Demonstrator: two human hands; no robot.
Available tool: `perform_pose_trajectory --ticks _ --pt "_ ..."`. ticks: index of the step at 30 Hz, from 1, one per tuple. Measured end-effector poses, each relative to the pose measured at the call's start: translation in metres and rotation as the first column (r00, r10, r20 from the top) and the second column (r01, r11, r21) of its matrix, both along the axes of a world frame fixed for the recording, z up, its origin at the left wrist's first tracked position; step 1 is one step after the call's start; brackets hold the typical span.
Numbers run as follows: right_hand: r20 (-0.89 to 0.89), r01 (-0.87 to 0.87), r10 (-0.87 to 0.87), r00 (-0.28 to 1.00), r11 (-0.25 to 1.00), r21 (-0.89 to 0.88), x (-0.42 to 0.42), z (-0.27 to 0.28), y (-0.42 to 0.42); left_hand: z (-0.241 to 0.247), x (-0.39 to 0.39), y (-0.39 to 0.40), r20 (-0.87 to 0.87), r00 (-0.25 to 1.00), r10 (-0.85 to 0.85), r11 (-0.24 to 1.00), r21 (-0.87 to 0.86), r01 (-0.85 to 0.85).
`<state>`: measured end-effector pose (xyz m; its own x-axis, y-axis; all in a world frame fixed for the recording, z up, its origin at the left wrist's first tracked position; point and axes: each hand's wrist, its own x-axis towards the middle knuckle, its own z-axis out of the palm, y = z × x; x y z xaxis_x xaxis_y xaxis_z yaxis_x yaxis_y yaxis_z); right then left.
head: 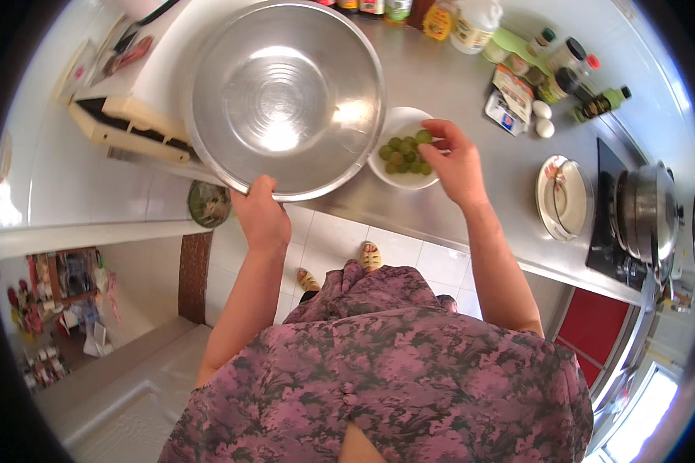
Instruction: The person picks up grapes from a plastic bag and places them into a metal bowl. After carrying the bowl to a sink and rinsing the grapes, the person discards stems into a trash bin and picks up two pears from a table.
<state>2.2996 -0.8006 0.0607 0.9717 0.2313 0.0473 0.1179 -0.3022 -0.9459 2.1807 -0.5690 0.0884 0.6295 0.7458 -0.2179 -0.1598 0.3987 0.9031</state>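
Observation:
My left hand (262, 215) grips the near rim of a large stainless steel basin (284, 98); no food shows inside it. To its right, partly overlapped by the basin's rim, a white bowl (411, 184) holds several green grapes (402, 155). My right hand (454, 159) reaches over the bowl's right side, with thumb and forefinger closed around one green grape (423, 137) at the edge of the bunch. The bowl rests on a stainless steel counter (457, 87).
At the back right stand a vinegar jug (476, 26), seasoning jars (559, 84), packets (508, 98) and two white eggs (544, 128). Oval dishes (547, 197) lie near a steel pot (646, 211) on the black cooktop (605, 243). A cream rack (133, 130) is left.

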Motion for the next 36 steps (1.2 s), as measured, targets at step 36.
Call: perform_pose_trajectory --ticks 36 --pt "-0.546 -0.545 0.698 0.463 0.71 0.446 -0.225 0.028 0.473 -0.066 -0.441 0.351 -0.154 0.698 0.699 0.708 0.014 -0.706"
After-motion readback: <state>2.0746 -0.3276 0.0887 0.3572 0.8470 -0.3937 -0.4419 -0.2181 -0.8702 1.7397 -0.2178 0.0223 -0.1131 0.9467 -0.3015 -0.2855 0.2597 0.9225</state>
